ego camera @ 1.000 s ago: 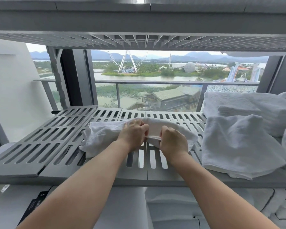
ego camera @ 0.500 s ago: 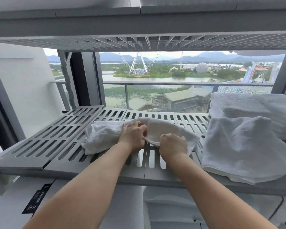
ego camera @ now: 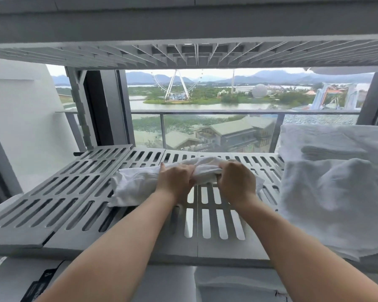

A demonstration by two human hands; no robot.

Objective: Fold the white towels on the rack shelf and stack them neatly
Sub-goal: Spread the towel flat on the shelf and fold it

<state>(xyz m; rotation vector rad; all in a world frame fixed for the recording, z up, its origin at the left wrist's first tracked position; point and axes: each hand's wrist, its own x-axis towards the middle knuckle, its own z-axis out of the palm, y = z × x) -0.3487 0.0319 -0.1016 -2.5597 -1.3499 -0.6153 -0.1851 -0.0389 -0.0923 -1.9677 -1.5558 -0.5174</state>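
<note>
Both hands pinch the bunched towel (ego camera: 140, 184) on the shelf (ego camera: 59, 192): the left hand (ego camera: 175, 182) and right hand (ego camera: 236, 182) each hold a closed grip on its near edge, close together, probably to find the hem and pull it flat for folding. Right of the right grip, apart from it, lies the pile (ego camera: 336, 203) of other towels awaiting the stack.

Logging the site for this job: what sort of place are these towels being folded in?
Probably a high-floor hotel or resort room beside its balcony. White towels lie on a grey slatted rack shelf, and behind it a glass balcony railing overlooks a lake and a Ferris wheel.
</note>
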